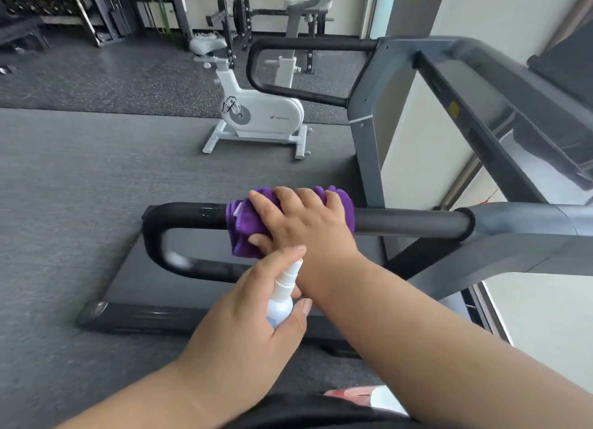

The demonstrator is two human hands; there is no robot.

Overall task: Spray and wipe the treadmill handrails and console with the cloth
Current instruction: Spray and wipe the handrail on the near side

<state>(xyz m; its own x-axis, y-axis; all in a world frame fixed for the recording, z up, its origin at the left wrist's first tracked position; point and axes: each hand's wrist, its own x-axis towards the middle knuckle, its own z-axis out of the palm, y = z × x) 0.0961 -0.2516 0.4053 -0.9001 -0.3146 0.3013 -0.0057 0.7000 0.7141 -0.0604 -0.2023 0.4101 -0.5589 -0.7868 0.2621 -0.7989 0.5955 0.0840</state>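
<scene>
A purple cloth [239,226] is wrapped over the near black handrail [407,225] of the treadmill. My right hand [305,223] presses down on the cloth and grips it around the rail. Just below it, my left hand [250,319] holds a small white spray bottle [284,297] upright, its nozzle near my right wrist. The rail left of the cloth looks wet and shiny. The far handrail [308,45] loops at the top centre. The console [526,114] slopes along the right side, partly cut off by the frame edge.
The treadmill deck [179,287] lies below the near rail. A white exercise bike [260,114] stands on the grey floor beyond. Weight racks and frames line the back wall. A window runs along the right.
</scene>
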